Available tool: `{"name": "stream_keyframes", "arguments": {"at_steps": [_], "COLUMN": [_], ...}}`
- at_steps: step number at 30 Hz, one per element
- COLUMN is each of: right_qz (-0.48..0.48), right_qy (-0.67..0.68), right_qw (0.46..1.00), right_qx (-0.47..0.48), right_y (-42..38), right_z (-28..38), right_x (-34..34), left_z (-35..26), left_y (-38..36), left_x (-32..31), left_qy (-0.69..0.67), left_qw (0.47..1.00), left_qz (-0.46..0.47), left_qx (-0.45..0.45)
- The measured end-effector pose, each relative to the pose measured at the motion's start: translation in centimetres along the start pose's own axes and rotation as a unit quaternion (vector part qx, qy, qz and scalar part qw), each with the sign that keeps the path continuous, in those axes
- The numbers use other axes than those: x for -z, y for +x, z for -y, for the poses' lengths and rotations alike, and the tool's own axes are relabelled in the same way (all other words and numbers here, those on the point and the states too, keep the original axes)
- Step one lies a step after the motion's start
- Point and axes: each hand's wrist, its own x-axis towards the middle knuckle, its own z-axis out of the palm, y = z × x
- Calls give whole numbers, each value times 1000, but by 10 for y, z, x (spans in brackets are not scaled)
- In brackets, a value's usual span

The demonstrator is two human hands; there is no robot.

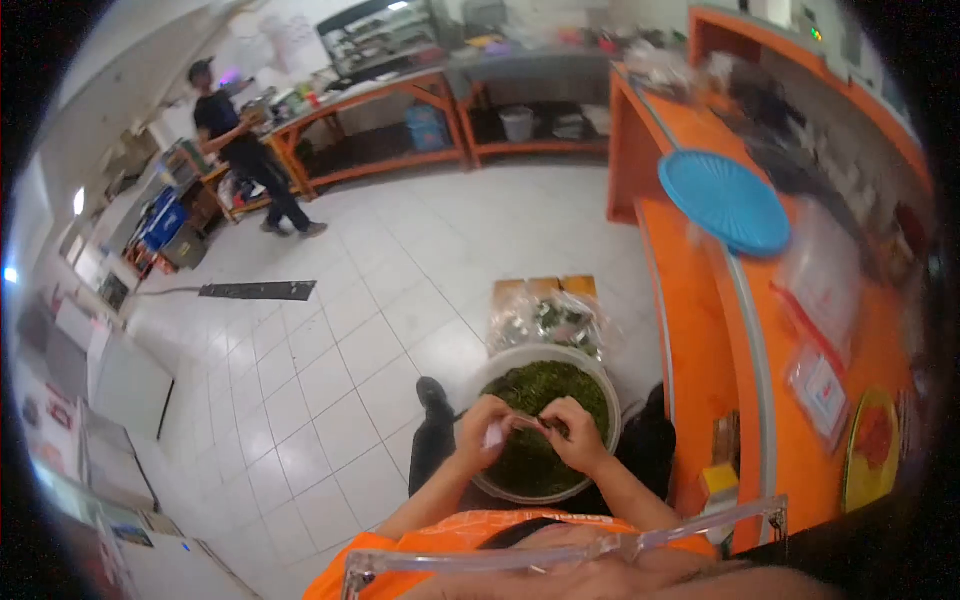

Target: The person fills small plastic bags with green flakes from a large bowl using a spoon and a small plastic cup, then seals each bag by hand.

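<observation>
Both hands are over a round white tub (607,400) filled with chopped green leaves (545,465). My left hand (484,432) is closed around a small pale pinkish item (494,435), too small to name. Opposite it, my right hand (574,434) has its fingers pinched together at the other end of what looks like the same thin item (525,421), between the two hands. Just beyond the tub lies a clear plastic bag (560,320) with greenery inside.
An orange counter (700,370) on the right bears a blue lid (725,200), plastic bags (822,290) and a yellow-rimmed plate (872,450). A person (240,145) stands at the far left near orange workbenches (380,170). A dark strip (258,291) lies on the tiled floor.
</observation>
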Motion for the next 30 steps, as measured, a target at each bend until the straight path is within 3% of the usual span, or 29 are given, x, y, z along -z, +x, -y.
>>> {"name": "stream_keyframes", "arguments": {"at_steps": [1,4,9,12,20,24,27,29,30], "right_qz": [3,7,28,47,46,37,41,13,12], "right_qy": [-17,-86,-67,-79,-133,-164,-141,13,10], "right_qw": [1000,996,997,994,990,986,989,996,996], "right_qx": [-1,17,25,60,23,13,-1,-90,-90], "right_y": [0,-3,-3,-1,-7,-13,-10,0,0], "right_z": [3,8,13,9,-7,-23,-18,16,11], "right_x": [2,4,0,-3,-1,-4,-5,-12,-10], "left_z": [-5,-15,-7,-18,-10,-13,-2,0,-6], "left_y": [-1,4,3,5,7,6,0,-1,3], "left_x": [1,6,7,9,8,8,7,9,12], "left_qy": [-29,-81,-94,28,65,22,3,-10,-19], "left_qw": [999,996,993,991,984,989,995,997,996], "left_qz": [15,38,59,98,115,77,64,61,49], "left_qx": [36,-6,-36,-84,-118,-128,-83,-48,-66]}}
